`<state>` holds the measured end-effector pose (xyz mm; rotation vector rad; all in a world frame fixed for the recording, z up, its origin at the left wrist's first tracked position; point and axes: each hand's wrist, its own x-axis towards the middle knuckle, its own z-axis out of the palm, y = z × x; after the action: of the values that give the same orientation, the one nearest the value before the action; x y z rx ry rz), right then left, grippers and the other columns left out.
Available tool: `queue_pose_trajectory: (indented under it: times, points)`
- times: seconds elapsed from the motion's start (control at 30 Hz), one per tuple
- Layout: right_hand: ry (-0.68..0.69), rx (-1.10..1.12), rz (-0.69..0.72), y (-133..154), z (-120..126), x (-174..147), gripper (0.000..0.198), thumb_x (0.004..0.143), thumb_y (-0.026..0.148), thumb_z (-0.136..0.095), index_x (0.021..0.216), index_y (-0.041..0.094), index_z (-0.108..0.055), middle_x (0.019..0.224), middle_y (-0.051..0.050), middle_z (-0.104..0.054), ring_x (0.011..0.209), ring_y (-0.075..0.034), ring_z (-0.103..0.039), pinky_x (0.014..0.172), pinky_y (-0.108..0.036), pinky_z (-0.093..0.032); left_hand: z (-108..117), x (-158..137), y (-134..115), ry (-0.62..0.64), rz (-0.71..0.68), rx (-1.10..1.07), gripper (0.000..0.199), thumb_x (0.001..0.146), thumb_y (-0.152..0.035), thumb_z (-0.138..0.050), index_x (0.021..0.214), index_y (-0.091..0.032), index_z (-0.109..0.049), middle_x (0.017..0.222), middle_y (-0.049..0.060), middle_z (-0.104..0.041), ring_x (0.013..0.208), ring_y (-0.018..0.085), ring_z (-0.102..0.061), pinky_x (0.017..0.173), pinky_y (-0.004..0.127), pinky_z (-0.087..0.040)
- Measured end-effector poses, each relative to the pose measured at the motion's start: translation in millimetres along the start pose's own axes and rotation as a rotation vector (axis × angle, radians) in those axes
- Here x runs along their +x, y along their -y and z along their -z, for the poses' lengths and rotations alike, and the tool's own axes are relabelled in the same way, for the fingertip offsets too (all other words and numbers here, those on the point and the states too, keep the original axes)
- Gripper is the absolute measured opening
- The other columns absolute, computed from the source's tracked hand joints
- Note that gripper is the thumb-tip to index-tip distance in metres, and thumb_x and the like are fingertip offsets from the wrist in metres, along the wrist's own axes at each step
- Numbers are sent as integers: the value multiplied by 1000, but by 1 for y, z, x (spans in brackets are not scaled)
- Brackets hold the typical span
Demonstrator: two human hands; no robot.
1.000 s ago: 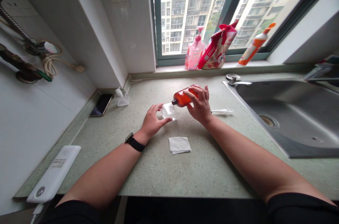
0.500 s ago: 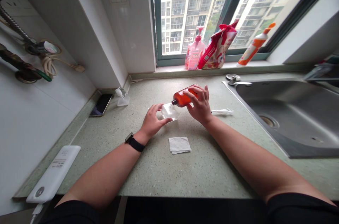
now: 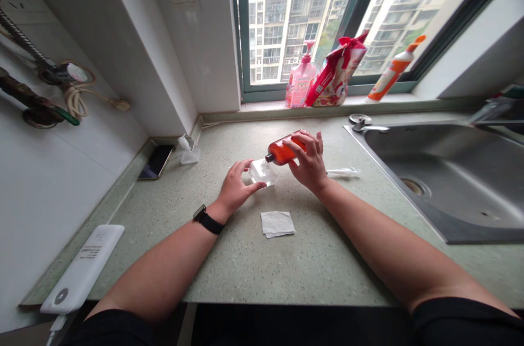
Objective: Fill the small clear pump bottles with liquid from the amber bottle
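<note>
My left hand (image 3: pixel 239 185) is closed around a clear, empty-looking plastic container (image 3: pixel 262 172) on the counter, thumb at the front and fingers behind. In my right hand (image 3: pixel 307 163) is an orange-red bottle (image 3: pixel 282 150), tipped left with its dark, uncapped neck down at the container's mouth. Whether liquid is flowing is too fine to make out. A folded white tissue (image 3: pixel 278 224) lies in front of the container. Just right of my right hand rests a clear pump top with a tube (image 3: pixel 344 172), partly hidden by that hand.
A steel sink (image 3: pixel 442 234) with a faucet (image 3: pixel 370 126) is on the right. A phone (image 3: pixel 156 162) and a small clear container (image 3: pixel 189 153) stand back left; a white power bank (image 3: pixel 84 267) lies at the left edge. A pink pump bottle (image 3: pixel 301 81), red bag (image 3: pixel 338 76) and orange bottle (image 3: pixel 393 73) line the windowsill.
</note>
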<state>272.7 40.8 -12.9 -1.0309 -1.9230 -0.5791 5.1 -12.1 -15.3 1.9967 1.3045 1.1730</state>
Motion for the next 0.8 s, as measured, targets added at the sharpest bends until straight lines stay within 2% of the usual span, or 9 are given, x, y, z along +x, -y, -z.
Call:
queue_pose_trajectory:
  times: [0.3,0.8]
  points:
    - [-7,-12,17,-1,0,0,67,90,10,-66,149,36,-51,143,-8,-57,148,-34,-50,134,-71,-24,1,-1,1,4,1,-1,71,79,-46,-97,138,-24,-65,129,11,-71,114,31,-72,102,50,-57]
    - [-26,12,3,1,0,1,69,90,9,-67,151,38,-50,142,-7,-59,149,-34,-51,134,-71,-24,1,-1,-1,-3,-13,13,70,79,-43,-97,138,-23,-65,129,10,-72,113,30,-73,103,48,-58]
